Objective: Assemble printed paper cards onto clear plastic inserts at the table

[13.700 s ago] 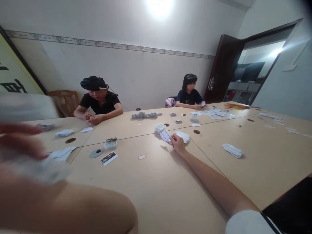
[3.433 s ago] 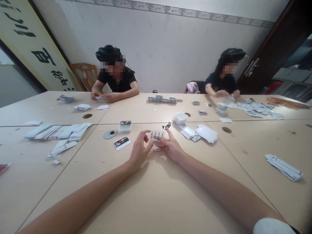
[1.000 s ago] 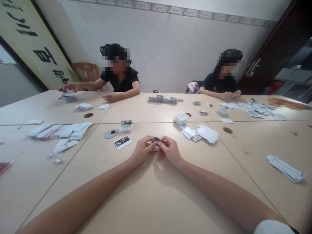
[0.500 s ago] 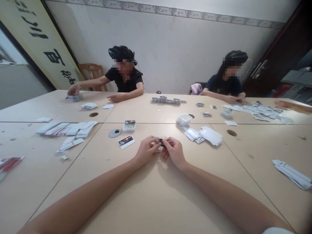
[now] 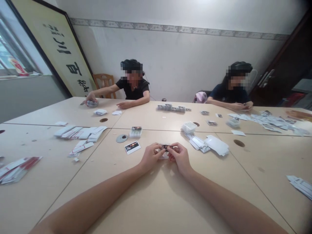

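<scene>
A small dark printed label (image 5: pixel 167 147) with an orange patch is pinched between my two hands. My left hand (image 5: pixel 150 156) has its thumb and fingers closed on the left end, while my right hand (image 5: pixel 181 157) grips the right end. Right below the label, partly covered by my fingers, is a clear plastic piece (image 5: pixel 163 156) that looks like a small box. To the left of my hands lies a white card (image 5: pixel 132 147) with a similar dark print. Behind that card stands a clear small box (image 5: pixel 136 132) with a dark label on top.
A grey disc (image 5: pixel 121 138) lies left of the small box. White card stacks (image 5: pixel 80 132) spread at left, with more white cards (image 5: pixel 216 145) and clear boxes (image 5: pixel 189 127) at right. Two people sit across the table, one touching a stack (image 5: pixel 92 103). Labelled boxes (image 5: pixel 172 108) line the far side.
The label now lies flatter between my fingers, its printed face showing more. The whole view has shifted, with the scene lower and further right. The person at far left still handles the stack.
</scene>
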The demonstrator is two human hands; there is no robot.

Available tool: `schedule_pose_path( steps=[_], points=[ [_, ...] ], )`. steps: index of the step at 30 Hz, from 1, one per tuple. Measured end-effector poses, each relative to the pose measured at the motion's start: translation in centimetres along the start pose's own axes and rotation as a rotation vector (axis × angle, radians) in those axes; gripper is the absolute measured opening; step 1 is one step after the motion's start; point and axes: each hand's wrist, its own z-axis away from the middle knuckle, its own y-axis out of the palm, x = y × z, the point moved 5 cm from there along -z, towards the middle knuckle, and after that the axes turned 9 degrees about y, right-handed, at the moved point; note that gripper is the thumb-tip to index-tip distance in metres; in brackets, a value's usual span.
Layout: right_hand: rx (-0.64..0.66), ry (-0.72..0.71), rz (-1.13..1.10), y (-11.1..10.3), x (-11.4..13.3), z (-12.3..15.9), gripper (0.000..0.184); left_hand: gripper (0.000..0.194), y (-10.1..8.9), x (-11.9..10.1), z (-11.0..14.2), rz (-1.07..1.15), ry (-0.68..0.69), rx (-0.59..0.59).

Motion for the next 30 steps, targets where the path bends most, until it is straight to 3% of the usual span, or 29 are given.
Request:
schedule_pose_path(
  steps=[10, 17, 23, 30],
  points=[
    [-0.039, -0.119, 0.069, 0.15, 0.3, 0.09, 0.032, 0.025, -0.22, -0.24, 0.05, -0.057, 0.037, -0.002],
    [-0.16, -0.272, 0.179, -0.32, 0.48, 0.09, 0.024, 0.028, -0.04, 0.32, 0.13, 0.021, 0.033, 0.008],
    [-0.068, -0.2, 0.161, 0.1, -0.19, 0.17, 0.028, 0.022, 0.04, -0.05, 0.23, 0.017, 0.003, 0.032],
    [-0.087, -0.207, 0.138, 0.11, 0.07, 0.62, 0.03, 0.029, 0.46, 0.55, 0.21, 0.061, -0.029, 0.063]
  ],
)
